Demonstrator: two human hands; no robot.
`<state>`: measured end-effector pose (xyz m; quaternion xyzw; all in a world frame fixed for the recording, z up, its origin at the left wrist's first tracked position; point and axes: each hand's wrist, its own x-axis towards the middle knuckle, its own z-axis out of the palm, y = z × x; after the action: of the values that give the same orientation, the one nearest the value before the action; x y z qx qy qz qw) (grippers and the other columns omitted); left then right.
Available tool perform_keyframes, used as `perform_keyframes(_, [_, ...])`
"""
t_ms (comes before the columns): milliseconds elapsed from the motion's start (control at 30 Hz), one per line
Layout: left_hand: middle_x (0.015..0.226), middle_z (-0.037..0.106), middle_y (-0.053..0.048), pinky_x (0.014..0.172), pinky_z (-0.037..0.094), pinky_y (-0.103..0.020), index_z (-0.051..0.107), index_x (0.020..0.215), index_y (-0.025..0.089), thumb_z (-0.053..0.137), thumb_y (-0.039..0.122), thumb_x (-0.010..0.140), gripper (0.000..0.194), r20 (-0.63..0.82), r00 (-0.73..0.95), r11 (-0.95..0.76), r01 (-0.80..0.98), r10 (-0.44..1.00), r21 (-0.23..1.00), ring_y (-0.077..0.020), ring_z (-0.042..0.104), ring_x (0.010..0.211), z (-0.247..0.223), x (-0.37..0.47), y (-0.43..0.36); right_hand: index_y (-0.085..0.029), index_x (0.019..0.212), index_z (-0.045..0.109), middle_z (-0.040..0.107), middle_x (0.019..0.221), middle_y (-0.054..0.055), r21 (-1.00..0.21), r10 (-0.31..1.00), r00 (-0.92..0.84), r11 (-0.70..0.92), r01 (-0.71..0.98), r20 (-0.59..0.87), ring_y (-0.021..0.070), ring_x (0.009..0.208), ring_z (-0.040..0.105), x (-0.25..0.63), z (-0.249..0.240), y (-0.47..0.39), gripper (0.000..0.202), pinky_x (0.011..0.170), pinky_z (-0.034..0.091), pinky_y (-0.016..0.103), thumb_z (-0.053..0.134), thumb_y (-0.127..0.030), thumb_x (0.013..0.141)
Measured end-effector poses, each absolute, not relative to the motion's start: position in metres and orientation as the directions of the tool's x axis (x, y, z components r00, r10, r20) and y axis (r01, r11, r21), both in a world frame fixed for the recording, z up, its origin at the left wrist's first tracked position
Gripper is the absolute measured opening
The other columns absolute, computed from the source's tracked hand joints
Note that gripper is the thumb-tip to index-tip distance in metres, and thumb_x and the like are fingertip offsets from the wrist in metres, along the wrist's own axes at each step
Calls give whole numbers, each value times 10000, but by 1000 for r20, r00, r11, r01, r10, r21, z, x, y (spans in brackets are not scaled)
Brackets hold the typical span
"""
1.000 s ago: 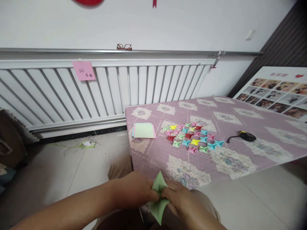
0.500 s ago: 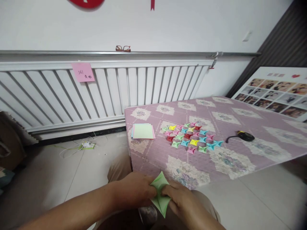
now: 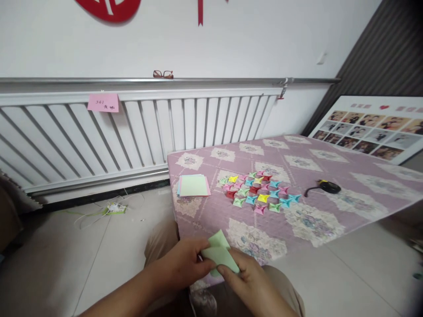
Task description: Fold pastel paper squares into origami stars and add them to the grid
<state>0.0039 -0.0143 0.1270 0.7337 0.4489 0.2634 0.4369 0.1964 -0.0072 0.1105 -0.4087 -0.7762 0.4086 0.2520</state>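
Observation:
Between my two hands, above my lap at the table's front edge, is a partly folded piece of light green origami paper (image 3: 220, 256). My left hand (image 3: 189, 259) pinches its left side, with the thumb on the near face. On the right side my right hand (image 3: 246, 275) grips it, thumb in front and fingers behind. Beyond them on the table lies a square paper stack (image 3: 194, 185), light green on top with pink and blue edges showing. To its right, several small folded paper pieces (image 3: 253, 190) in green, pink, red, yellow and blue sit in rows.
The table (image 3: 211, 224) wears a purple floral cloth. A black object with a cord (image 3: 328, 187) lies at its right. Behind stands a white radiator (image 3: 198, 123) with glasses (image 3: 163, 74) on the pipe above. A photo board (image 3: 370, 127) leans at right; a power strip (image 3: 115, 208) lies on the floor.
The green paper has gone from an opened, pointed diamond shape to a flatter, overlapping form. My thumbs have moved from its middle to its lower edge. The view has shifted slightly.

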Motion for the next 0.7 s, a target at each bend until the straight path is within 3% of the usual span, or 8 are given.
perform_keyframes(100, [723,547,38,575,356,-205,578,849,155,545,128,735,121,-26,325,-120,419,945,900,-106,466,637,119,9,-12,-195,810,620,647,806,4,-896,885,-464,228,382,27,171,749,568,193,109,-5,163,679,427,253,498,-301,833])
perform_keyframes(167, [790,568,24,596,374,-221,547,1047,162,571,119,704,347,-24,241,-69,369,970,927,-114,479,653,112,12,-11,-192,824,634,649,796,5,-923,903,-430,166,346,1,179,745,573,191,108,-4,187,673,437,259,508,-329,822])
perform_keyframes(233, [864,590,1,622,402,-240,376,1299,183,589,113,687,651,-38,198,-7,220,980,975,-125,505,676,104,17,-11,-189,839,651,657,795,10,-940,916,-401,130,315,-7,187,743,578,191,106,-2,217,674,445,268,521,-361,814])
perform_keyframes(300, [932,603,-27,670,427,-261,257,1375,203,617,145,692,774,-48,214,47,8,976,999,-142,540,744,96,21,-12,-184,867,664,664,800,18,-951,926,-376,109,290,-9,193,748,578,192,104,-1,242,682,451,277,536,-381,807])
perform_keyframes(367, [961,605,-45,694,434,-269,365,1311,194,655,223,707,671,-49,251,85,-135,967,987,-148,552,778,90,25,-14,-178,887,665,666,806,25,-959,931,-365,93,268,-12,196,759,577,192,103,0,258,695,454,282,542,-388,804])
perform_keyframes(467, [847,596,-36,601,415,-242,552,1097,134,690,374,716,471,-93,304,149,-168,948,974,-113,524,643,84,30,-19,-175,856,654,653,786,25,-959,939,-343,81,272,-17,190,743,568,193,103,0,253,684,451,276,542,-394,799])
perform_keyframes(700, [620,533,7,518,350,-230,612,847,106,662,471,709,394,-190,264,234,-148,946,961,-103,481,527,72,40,-28,-186,720,617,582,662,-5,-920,951,-307,145,365,29,162,638,533,191,103,-1,219,598,430,246,528,-378,777])
